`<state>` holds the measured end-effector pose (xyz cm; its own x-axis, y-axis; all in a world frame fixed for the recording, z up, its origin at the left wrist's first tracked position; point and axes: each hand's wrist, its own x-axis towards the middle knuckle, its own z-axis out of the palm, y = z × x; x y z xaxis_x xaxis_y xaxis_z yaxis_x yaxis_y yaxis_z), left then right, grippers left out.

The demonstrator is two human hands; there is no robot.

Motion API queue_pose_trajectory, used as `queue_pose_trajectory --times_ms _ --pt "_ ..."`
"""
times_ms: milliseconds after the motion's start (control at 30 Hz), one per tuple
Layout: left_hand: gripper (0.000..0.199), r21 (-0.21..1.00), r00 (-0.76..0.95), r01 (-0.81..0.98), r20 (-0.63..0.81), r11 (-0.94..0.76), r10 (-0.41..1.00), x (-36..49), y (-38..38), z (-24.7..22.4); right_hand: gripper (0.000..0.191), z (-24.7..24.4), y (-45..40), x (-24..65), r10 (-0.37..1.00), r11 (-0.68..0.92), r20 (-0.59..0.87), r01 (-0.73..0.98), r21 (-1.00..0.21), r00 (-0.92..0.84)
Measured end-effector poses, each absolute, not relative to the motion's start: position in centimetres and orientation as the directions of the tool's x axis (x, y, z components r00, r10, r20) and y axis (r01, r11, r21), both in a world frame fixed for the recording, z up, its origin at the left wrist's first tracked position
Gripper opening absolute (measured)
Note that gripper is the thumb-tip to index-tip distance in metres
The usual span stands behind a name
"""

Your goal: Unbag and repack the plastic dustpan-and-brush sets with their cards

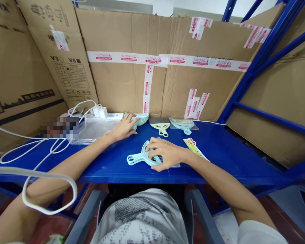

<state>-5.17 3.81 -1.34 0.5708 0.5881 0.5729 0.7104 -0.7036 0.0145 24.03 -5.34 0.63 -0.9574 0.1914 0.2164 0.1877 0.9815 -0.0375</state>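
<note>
My left hand (124, 127) reaches to the back of the blue table and rests on a stack of pale green and blue dustpans (141, 118), fingers spread over its left end. Nearer the front edge, my right hand (162, 152) has its fingers curved over a light blue dustpan (139, 157) with a brush, whose handle points left. A pale green brush (162, 128) with dark bristles lies behind my right hand. To its right is a light blue dustpan set (183, 125) in clear plastic. A colourful printed card (195, 148) lies right of my right hand.
Clear plastic bags (94, 128) lie on the table's left part, near white chargers (100, 111) and looping white cables (51, 152). One cable hangs in front of my left forearm. Cardboard walls (124, 81) and a blue metal frame (251, 74) surround the table (226, 159).
</note>
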Motion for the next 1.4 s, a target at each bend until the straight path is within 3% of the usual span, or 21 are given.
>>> queue_pose_trajectory --times_ms 100,233,367,467,600,733,967,1233,1400 --pt "0.041 0.048 0.587 0.628 0.626 -0.776 0.514 -4.6 2.3 -0.2 0.019 0.9 -5.1 24.2 0.195 0.980 0.225 0.179 -0.089 -0.955" --pt "0.031 0.245 0.596 0.530 0.574 -0.812 0.562 -3.9 1.0 0.2 0.032 1.7 -4.4 24.9 0.275 0.952 0.307 0.212 -0.222 -0.911" --pt "0.029 0.310 0.622 0.497 0.524 -0.810 0.582 -3.5 0.8 -0.5 0.027 2.3 -2.0 27.1 0.618 0.774 0.408 0.610 -0.167 -0.673" --pt "0.028 0.278 0.647 0.504 0.505 -0.818 0.571 -3.4 0.9 -0.9 0.037 1.7 0.2 28.9 0.740 0.639 0.322 0.766 -0.066 -0.590" --pt "0.027 0.213 0.678 0.526 0.480 -0.823 0.557 -3.4 1.1 -1.1 0.034 0.0 2.8 29.5 0.715 0.687 0.227 0.726 -0.046 -0.662" --pt "0.027 0.169 0.692 0.534 0.476 -0.828 0.543 -3.4 1.3 -1.4 0.024 -1.6 4.8 28.9 0.672 0.714 0.277 0.700 0.002 -0.687" --pt "0.028 0.110 0.716 0.543 0.457 -0.833 0.527 -3.5 1.2 -1.3 0.027 -2.6 6.0 27.9 0.626 0.735 0.337 0.677 0.047 -0.703" --pt "0.029 0.106 0.741 0.540 0.410 -0.835 0.531 -3.5 1.1 -1.3 0.032 -2.7 5.8 26.7 0.631 0.744 0.309 0.668 0.019 -0.711" --pt "0.029 0.175 0.724 0.535 0.410 -0.827 0.555 -3.2 0.9 -1.0 0.036 0.1 3.5 27.2 0.710 0.656 0.381 0.753 -0.050 -0.593"
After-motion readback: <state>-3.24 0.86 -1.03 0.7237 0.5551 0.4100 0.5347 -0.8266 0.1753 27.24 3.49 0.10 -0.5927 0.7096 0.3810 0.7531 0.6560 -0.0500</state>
